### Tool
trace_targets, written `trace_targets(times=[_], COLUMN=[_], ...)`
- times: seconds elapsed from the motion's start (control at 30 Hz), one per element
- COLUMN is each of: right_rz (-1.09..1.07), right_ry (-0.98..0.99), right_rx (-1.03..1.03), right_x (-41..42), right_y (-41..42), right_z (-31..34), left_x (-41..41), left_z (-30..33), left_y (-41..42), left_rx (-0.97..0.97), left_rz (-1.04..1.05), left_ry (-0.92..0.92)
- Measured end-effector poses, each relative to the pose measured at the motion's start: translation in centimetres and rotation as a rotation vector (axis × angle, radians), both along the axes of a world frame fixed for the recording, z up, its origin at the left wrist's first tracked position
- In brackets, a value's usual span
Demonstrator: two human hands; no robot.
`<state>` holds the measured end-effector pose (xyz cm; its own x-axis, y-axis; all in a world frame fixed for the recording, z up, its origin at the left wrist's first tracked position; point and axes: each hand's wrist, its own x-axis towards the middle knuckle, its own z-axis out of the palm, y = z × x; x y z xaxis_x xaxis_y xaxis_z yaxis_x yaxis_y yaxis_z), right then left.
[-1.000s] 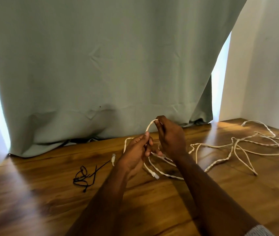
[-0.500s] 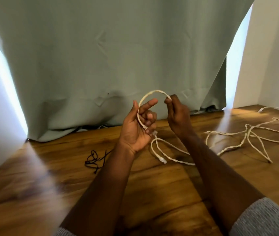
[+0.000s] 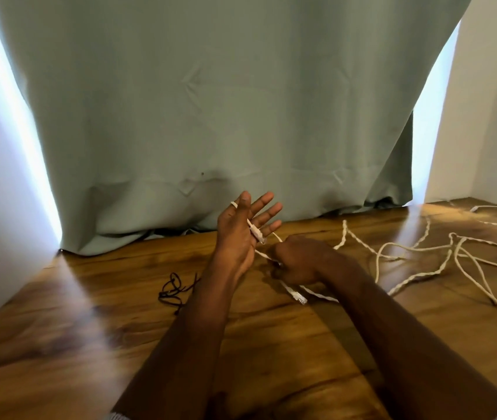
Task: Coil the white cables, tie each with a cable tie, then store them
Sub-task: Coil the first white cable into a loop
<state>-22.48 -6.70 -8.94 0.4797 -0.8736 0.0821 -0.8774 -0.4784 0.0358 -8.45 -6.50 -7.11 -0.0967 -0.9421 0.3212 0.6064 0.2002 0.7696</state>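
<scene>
While the left hand (image 3: 242,234) stands up with its fingers (image 3: 264,207) spread wide and straight, the white cable (image 3: 417,253) runs over the thumb side and across the palm, and its plug end (image 3: 256,233) lies against the palm. The hand seems to be held like this so it can be a frame to wind the cable round. At about 4 o'clock from it, the right hand (image 3: 297,262) sits low by the tabletop (image 3: 59,328) with its fingers curled round the same cable. It looks like it is feeding the cable up for the next loop.

Another plug end (image 3: 298,297) lies on the wood just below the right hand. Most of the cable sprawls loose and twisted over the tabletop out at 3 o'clock, so the coiling has only just begun. A black tie (image 3: 174,291) lies at 8 o'clock from the hands, close by, likely waiting for the finished coil. Behind it all hangs a green curtain (image 3: 211,101), with its hem resting on the tabletop.
</scene>
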Motion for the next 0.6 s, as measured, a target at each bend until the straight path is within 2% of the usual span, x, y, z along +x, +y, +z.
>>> trace_targets(times=[0.1,0.2,0.4,0.47,0.53,0.6], right_rz=[0.098,0.176,0.284,0.304,0.322,0.335], right_ry=[-0.055,-0.115,-0.418,-0.492,-0.601,-0.718], right_rx=[-0.059,-0.232,-0.473,-0.515,-0.463,-0.400], right_x=[0.1,-0.4,-2.1,-2.5,-2.8,-3.1], right_y=[1.3,1.6,1.5,1.5,1.4,1.1], right_z=[0.8,1.0,1.5,1.8,1.8,1.7], left_x=[-0.3,-0.3,0.4,0.2,0.2,0.3], left_z=[-0.3,-0.6,-1.2,-1.7,-1.7,-1.4], left_y=[-0.2,0.2,-0.1,0.1,0.5,0.6], left_rx=[-0.022,-0.098,-0.271,-0.276,-0.167,-0.042], left_rz=[0.061,0.139,0.254,0.190,0.056,-0.129], left_ry=[-0.135,-0.365,-0.738,-0.825,-0.887,-0.850])
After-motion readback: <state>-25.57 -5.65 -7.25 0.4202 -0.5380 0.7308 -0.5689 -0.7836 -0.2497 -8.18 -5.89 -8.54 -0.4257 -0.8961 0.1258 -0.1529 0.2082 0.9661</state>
